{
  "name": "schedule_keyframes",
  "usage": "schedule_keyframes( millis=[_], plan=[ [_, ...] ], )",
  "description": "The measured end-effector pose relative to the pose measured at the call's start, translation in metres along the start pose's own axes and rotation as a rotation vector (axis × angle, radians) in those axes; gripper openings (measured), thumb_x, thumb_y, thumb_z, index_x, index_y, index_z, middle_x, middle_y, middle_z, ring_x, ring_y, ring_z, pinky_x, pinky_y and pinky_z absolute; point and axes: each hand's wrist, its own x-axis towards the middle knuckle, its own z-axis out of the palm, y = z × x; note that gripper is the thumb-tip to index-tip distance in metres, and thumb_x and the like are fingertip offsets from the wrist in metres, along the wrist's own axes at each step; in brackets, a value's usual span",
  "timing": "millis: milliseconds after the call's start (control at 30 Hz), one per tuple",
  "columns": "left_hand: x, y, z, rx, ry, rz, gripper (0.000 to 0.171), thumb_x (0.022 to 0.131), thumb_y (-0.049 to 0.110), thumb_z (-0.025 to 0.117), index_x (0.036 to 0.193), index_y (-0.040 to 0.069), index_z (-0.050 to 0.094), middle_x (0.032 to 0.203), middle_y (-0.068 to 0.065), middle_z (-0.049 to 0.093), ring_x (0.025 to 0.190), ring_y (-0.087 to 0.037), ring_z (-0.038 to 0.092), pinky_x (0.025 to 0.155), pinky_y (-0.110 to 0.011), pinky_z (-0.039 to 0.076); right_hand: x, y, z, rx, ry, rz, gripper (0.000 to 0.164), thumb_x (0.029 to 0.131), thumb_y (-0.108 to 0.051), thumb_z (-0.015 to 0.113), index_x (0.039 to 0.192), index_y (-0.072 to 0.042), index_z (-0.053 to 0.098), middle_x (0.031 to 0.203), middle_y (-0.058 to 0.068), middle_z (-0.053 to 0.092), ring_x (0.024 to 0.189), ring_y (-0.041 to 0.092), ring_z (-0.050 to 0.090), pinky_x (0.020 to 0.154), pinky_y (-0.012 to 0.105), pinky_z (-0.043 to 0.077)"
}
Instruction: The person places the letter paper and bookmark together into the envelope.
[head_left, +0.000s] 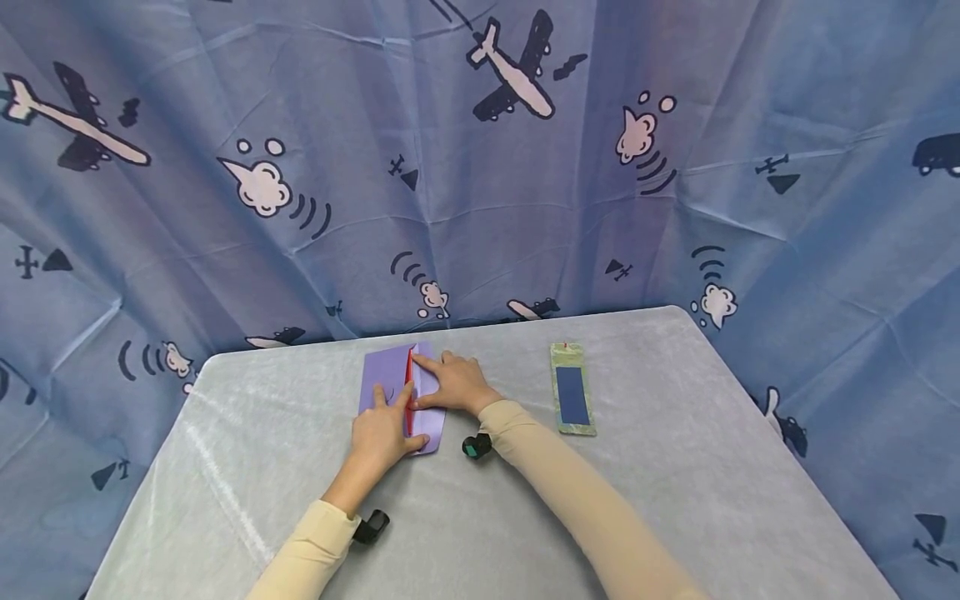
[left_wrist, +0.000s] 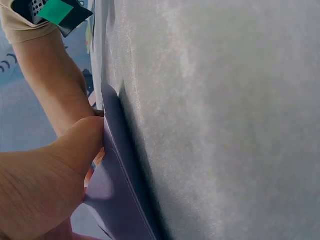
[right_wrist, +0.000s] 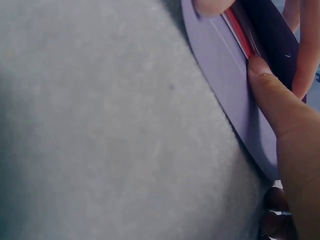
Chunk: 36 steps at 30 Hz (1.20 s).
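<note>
Locate the purple paper piece (head_left: 385, 372) on the light grey counter (head_left: 675, 483), near the far edge and left of centre. Note the red strip (head_left: 408, 383) inside the lengthwise gap beside the lighter right panel (head_left: 427, 382). For the left hand (head_left: 380, 433), read fingers spread apart, thumb and index finger touching the paper piece. For the right hand (head_left: 459, 384), read thumb and index finger apart, both on the lighter right panel. In the right wrist view, see the thumb tip just beside the red strip. Find the green-bordered rectangular item (head_left: 573, 396) flat on the counter, right of both hands, well apart. Behind the counter, observe the blue patterned curtain (head_left: 360, 125).
</note>
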Motion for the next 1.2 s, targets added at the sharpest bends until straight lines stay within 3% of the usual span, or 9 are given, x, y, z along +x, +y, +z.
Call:
schedule_keyframes(
  millis=[833, 1200],
  plan=[
    [-0.0002, 0.0004, -0.0027, -0.016, 0.003, 0.008, 0.096, 0.067, 0.056, 0.085, 0.147, 0.019, 0.048, 0.14, -0.041, 0.045, 0.08, -0.048, 0.069, 0.067, -0.057, 0.054, 0.0007, -0.0062, -0.0012, -0.073, -0.006, 0.029, 0.097, 0.069, -0.083, 0.063, 0.152, -0.043, 0.032, 0.114, 0.01, 0.063, 0.094, 0.028, 0.065, 0.089, 0.049, 0.049],
    [0.0008, -0.0001, -0.0012, -0.013, -0.019, 0.003, 0.095, 0.068, 0.056, 0.084, 0.147, 0.018, 0.048, 0.142, -0.042, 0.044, 0.082, -0.048, 0.069, 0.068, -0.057, 0.055, -0.0021, -0.0055, -0.0033, -0.064, 0.004, -0.005, 0.098, 0.07, -0.082, 0.062, 0.153, -0.041, 0.032, 0.114, 0.011, 0.064, 0.093, 0.025, 0.064, 0.088, 0.048, 0.048]
  ],
)
